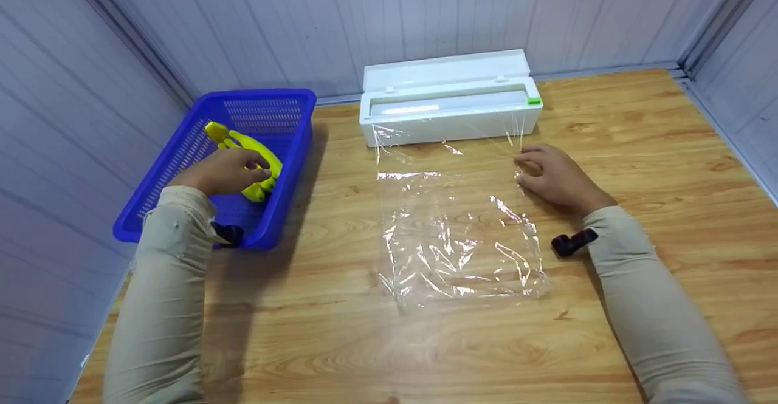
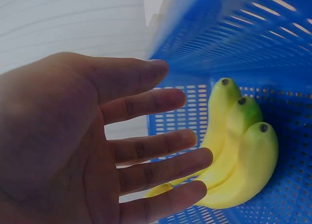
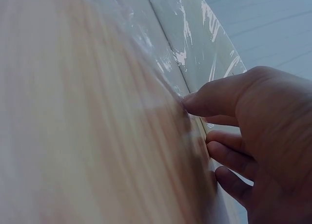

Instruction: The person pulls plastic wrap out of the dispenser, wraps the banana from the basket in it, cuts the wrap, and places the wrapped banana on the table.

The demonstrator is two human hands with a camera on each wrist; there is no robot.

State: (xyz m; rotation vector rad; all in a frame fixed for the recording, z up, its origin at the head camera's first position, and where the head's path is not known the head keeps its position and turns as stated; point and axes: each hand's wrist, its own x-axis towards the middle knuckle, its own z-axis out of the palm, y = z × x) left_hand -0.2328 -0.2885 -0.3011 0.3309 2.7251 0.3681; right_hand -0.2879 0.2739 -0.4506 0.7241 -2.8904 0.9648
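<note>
we judge the work to be partway along: clear film (image 1: 459,252) lies drawn out over the table (image 1: 340,343), wrinkled at its near end, while its far end runs up to the white box (image 1: 450,129) with no cut that we can see. the bananas (image 2: 243,160) have not been lifted out or wrapped. our right hand (image 1: 556,176) pinches the film's edge between thumb and forefinger, just in front of the box; our left hand (image 1: 225,170) is held wide, fingers apart, grasping nothing, and we cannot tell whether it touches the bananas. these lie in one bunch inside the blue basket (image 1: 290,179), with nothing else visible there. the box stands with its lid (image 1: 447,73) raised, a pale roll (image 1: 462,101) inside.
</note>
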